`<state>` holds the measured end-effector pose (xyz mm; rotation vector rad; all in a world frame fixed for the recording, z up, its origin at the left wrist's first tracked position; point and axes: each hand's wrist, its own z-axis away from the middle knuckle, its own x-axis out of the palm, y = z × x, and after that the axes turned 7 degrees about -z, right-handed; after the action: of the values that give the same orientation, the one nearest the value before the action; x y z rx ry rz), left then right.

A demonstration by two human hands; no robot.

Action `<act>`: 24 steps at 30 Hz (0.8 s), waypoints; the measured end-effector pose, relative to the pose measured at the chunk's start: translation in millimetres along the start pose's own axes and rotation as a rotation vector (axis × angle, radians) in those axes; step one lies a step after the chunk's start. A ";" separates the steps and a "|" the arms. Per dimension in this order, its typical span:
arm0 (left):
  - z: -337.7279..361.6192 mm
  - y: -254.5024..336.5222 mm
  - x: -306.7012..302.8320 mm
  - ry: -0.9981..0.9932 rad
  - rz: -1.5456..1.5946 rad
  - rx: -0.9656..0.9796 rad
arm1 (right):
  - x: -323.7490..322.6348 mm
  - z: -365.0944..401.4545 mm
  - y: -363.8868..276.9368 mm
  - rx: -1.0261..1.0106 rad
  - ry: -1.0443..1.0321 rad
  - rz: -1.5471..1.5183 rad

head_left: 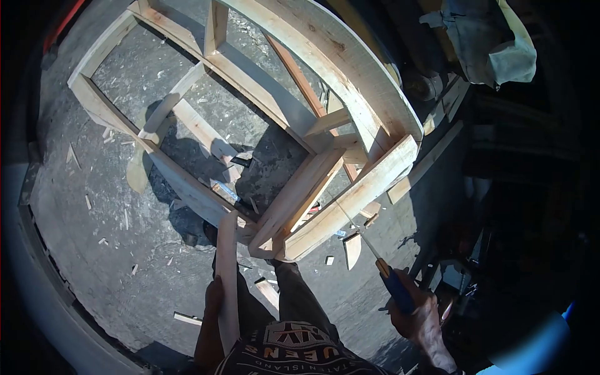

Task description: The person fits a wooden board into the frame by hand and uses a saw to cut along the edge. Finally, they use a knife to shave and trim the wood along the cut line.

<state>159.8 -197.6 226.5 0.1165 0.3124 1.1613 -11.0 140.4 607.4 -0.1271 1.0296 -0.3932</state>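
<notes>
My left hand (214, 295) is wrapped around a pale wooden board (229, 278), held upright beside my leg with its top end near the frame's lower corner. In my right hand (415, 312) is a blue-handled handsaw (397, 289), gripped by the handle. Its long thin blade shows nearly edge-on and points up and left, overlapping the frame's near end piece in this view. The large wooden frame (350, 206) has a curved side at the right, a rectangular section at the left and several crosspieces.
Offcuts and wood chips litter the concrete floor (94, 262). A loose board (199, 128) lies within the frame. To the right, another person's gloved hand (512, 65) shows at the top, near more planks (431, 159). Dark shadow covers the right side.
</notes>
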 end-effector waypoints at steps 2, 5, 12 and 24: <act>3.6 9.3 2.4 0.064 0.172 -0.074 | 30.8 -28.0 20.3 0.063 -0.007 0.066; -5.0 -6.1 -2.6 0.003 0.046 -0.024 | 86.3 -93.9 51.8 0.041 0.085 0.058; -23.1 -32.2 1.0 0.078 -0.217 0.002 | 46.5 -34.0 39.2 0.014 0.077 -0.001; 10.4 -13.6 -18.5 0.008 0.105 -0.148 | 107.5 -84.0 68.7 0.038 0.165 0.020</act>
<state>168.3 -219.2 236.3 -0.0019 0.2281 1.2849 -16.3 170.0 457.7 -0.0503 1.1845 -0.4099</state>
